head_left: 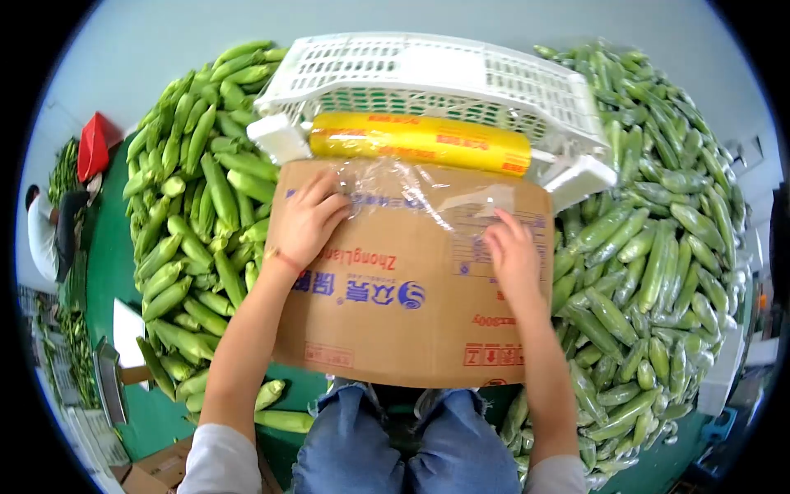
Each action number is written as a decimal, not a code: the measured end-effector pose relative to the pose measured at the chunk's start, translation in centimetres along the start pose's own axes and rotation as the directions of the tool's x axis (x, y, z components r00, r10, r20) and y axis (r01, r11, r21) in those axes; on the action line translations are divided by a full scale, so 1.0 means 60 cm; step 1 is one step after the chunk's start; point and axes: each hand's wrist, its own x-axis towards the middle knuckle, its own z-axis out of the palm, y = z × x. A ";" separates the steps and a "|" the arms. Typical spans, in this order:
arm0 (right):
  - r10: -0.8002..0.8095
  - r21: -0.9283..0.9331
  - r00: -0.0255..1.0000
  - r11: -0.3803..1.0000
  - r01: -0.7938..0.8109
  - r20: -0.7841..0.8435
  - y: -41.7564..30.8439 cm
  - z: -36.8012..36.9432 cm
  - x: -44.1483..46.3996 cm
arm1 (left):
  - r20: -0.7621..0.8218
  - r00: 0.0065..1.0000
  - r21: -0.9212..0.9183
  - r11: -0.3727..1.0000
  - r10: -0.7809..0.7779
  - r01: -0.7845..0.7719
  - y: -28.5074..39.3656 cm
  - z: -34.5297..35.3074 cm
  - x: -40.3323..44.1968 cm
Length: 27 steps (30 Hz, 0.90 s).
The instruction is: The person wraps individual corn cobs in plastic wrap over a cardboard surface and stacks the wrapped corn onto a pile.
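Note:
A brown cardboard box [354, 329] with blue and red print lies in front of me, above my knees. Clear cling film [420, 193] stretches from a yellow roll [420, 142] onto the top of the box. At the left end of the film's loose edge, my left hand [309, 216] has its fingers bent and closed on the film, low against the cardboard. My right hand [512, 251] pinches the film near its right end, index finger partly extended. No corn lies on the box.
Unwrapped green corn ears [193, 206] are heaped on the left. Film-wrapped corn [650, 263] is piled on the right. A white plastic crate [428, 66] stands behind the roll. At far left are another person [45, 235] and a metal tray [109, 383].

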 end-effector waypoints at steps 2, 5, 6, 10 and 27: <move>0.324 0.359 0.919 0.849 -0.387 0.224 -0.003 -0.017 0.013 | -0.005 0.989 -0.179 0.973 0.149 -0.148 -0.030 0.018 0.009; 0.348 0.509 0.927 0.778 -0.368 0.139 0.051 -0.059 -0.046 | -0.049 0.986 -0.317 0.939 -0.158 0.135 -0.016 -0.056 -0.022; 0.275 0.440 0.957 0.850 -0.288 0.095 0.061 -0.081 -0.067 | -0.118 0.966 -0.366 0.915 -0.229 0.172 -0.017 -0.080 -0.043; 0.329 0.461 0.892 0.768 -0.444 0.310 0.024 -0.124 -0.160 | -0.048 0.997 -0.241 0.969 -0.062 0.049 0.015 -0.141 -0.199; 0.344 0.341 0.777 0.752 -0.564 0.527 -0.045 -0.123 -0.264 | 0.708 0.287 0.565 0.762 -0.645 0.318 0.072 -0.093 -0.745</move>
